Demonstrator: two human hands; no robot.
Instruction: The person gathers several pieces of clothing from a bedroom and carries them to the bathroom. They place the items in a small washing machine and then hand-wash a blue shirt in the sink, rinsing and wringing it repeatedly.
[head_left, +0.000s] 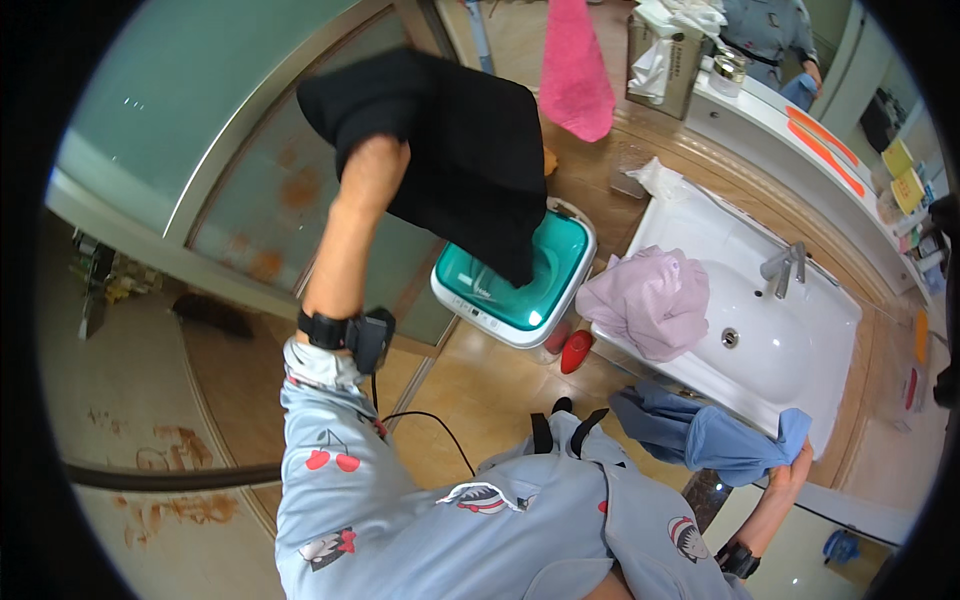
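My left hand (379, 166) is raised at the upper left, its fingers hidden in a black cloth garment (480, 150) that it grips. The garment hangs down over part of a small white washing machine (517, 335) with a see-through green lid (555, 300), which looks shut. At the lower right, my right hand (793, 466) holds a light blue cloth garment (724, 442) by one end beside the front of the sink. A bundled pale pink cloth (649, 304) rests on the left rim of the white sink (787, 367).
A tap (786, 266) stands at the sink's back edge. Beside the machine is a red slipper-like object (576, 351). A pink towel (574, 75) hangs near a tissue box (660, 64). Framed glass panels (255, 195) stand at left, and a black cable (431, 420) crosses in front.
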